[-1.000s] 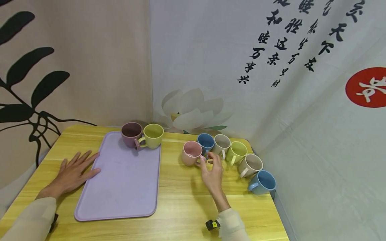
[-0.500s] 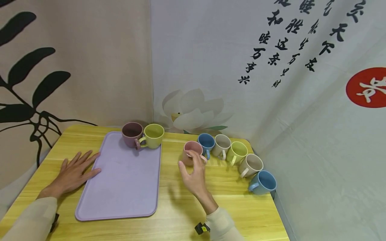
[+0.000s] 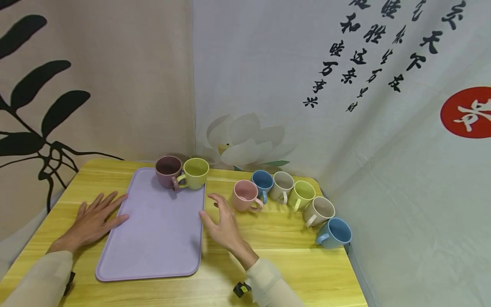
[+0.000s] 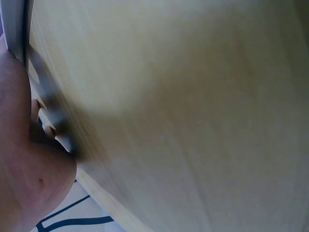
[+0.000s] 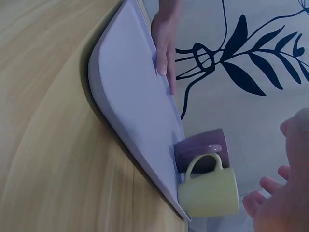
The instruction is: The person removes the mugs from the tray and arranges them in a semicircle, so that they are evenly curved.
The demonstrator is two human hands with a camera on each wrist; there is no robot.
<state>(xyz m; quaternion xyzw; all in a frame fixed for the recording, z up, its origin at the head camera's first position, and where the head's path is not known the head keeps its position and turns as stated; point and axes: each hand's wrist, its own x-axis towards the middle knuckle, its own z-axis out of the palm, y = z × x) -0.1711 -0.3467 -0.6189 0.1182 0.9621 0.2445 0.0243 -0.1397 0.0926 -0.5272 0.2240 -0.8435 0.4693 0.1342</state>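
Observation:
My left hand [image 3: 93,219] lies flat on the wooden table, fingers spread, with its fingertips and thumb over the left edge of a lilac tray [image 3: 153,238]. A purple mug [image 3: 166,177] and a yellow-green mug [image 3: 196,175] stand side by side at the tray's far end. Near the tray's right edge hovers my right hand [image 3: 226,228], fingers loosely bent and holding nothing. Just beyond it, to the right, a pink mug [image 3: 242,200] stands on the table. The left wrist view mostly shows bare wood beside the left hand [image 4: 29,169].
Behind and right of the pink mug runs a row: a dark blue mug [image 3: 262,181], a grey mug [image 3: 281,187], a lime mug [image 3: 301,194], a beige mug [image 3: 320,209] and a light blue mug [image 3: 334,233] near the table's right edge. A printed curtain [image 3: 249,76] hangs behind.
My right hand has moved left, from beside the pink mug's handle, across in front of that mug, to the tray's right edge. The left hand and the mugs stay put.

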